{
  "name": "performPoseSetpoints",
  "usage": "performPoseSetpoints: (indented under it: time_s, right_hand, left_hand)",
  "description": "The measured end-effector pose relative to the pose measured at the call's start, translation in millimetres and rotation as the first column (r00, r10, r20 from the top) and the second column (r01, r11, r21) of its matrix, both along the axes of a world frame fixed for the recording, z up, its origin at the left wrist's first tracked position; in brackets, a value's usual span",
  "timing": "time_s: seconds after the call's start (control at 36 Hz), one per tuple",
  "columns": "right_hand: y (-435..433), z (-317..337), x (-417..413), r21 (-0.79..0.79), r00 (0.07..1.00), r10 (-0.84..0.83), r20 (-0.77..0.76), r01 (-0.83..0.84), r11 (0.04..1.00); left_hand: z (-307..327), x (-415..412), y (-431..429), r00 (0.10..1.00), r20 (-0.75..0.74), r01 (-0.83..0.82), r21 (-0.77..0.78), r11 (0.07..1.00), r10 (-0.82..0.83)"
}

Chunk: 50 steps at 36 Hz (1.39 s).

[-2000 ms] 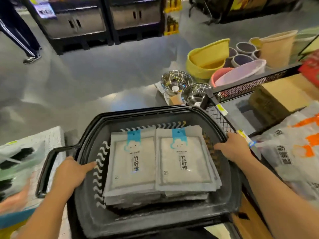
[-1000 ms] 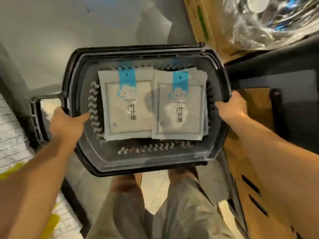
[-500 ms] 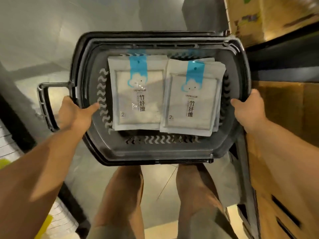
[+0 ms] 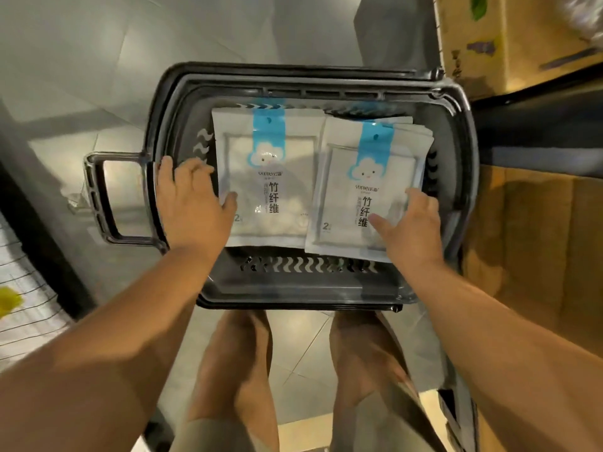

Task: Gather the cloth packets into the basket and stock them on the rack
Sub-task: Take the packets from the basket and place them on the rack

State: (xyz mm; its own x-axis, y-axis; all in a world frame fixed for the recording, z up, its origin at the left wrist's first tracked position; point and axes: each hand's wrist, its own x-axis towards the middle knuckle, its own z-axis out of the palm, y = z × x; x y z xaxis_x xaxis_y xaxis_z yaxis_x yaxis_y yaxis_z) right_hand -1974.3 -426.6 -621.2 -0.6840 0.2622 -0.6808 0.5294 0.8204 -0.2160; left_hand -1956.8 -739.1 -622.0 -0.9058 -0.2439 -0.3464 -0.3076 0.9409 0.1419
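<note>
While packets (image 4: 270, 190) fill basket (image 4: 326, 293), left hand (image 4: 192, 207) rests released on left stack (image 4: 277, 230); right hand (image 4: 412, 225) — seemingly released — on right stack (image 4: 342, 203)

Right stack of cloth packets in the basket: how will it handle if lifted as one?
Probably slippery: the right stack has glossy film, and its lower packets fan out rightward. Likely floppy and light: thin, flat pouches of cloth. Grip from both sides, or it may shear apart inside the basket.
</note>
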Motion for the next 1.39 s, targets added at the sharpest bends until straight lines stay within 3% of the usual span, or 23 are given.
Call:
performPoseSetpoints:
  time_s: [0.14, 0.22, 0.28, 0.33, 0.42, 0.5, 0.72, 0.89, 1.0, 1.11, 1.39]
  right_hand:
    - [-6.2, -24.4, -7.3, 0.111, 0.998, -0.058, 0.005, 0.057, 0.992]
    - [1.2, -36.2, -9.9, 0.114, 0.992, -0.130, -0.004, 0.129, 0.985]
    - [8.4, -41.3, -9.6, 0.072, 0.982, -0.188, -0.031, 0.189, 0.979]
    - [13.2, -43.4, -8.9, 0.037, 0.974, -0.219, -0.064, 0.222, 0.974]
    - [16.7, -44.8, -9.0, -0.009, 0.967, -0.241, -0.080, 0.241, 0.971]
    - [21.3, -43.6, -7.5, -0.068, 0.954, -0.281, -0.107, 0.275, 0.959]
    - [28.4, -2.1, -1.2, -0.212, 0.930, -0.341, -0.137, 0.309, 0.927]
    - [26.7, 90.4, -6.9, -0.343, 0.906, -0.402, -0.135, 0.338, 0.876]
    - [24.6, 173.5, -7.6, -0.384, 0.934, -0.332, -0.136, 0.259, 0.886]
    - [25.9, 263.0, -18.1, -0.436, 0.927, -0.288, -0.240, 0.162, 0.885]
    - [58.1, 450.1, -29.6, -0.500, 0.836, -0.296, -0.462, 0.030, 0.865]
  left_hand:
    - [-18.6, 4.7, 14.4, 0.991, 0.074, 0.117, -0.051, 0.992, -0.113]
    - [-34.1, 9.3, 20.3, 0.987, 0.148, -0.077, 0.104, 0.992, 0.061]
    - [-41.1, 10.1, 23.0, 0.932, 0.208, -0.337, 0.195, 0.921, 0.297]
    - [-45.0, 11.1, 24.0, 0.869, 0.230, -0.484, 0.219, 0.847, 0.438]
    - [-46.3, 12.4, 23.2, 0.873, 0.162, -0.483, 0.174, 0.858, 0.459]
    - [-43.6, 10.5, 21.4, 0.826, 0.136, -0.563, 0.175, 0.808, 0.547]
    - [-9.5, 4.9, 16.8, 0.826, 0.286, -0.564, 0.402, 0.721, 0.486]
    - [85.2, 7.4, 21.9, 0.869, 0.265, -0.494, 0.408, 0.768, 0.418]
    - [167.3, 4.5, 33.8, 0.872, 0.202, -0.488, 0.433, 0.758, 0.446]
    - [252.4, -0.9, 51.2, 0.872, 0.132, -0.476, 0.453, 0.754, 0.471]
    - [452.7, -4.3, 110.3, 0.797, -0.185, -0.294, 0.713, 0.637, 0.575]
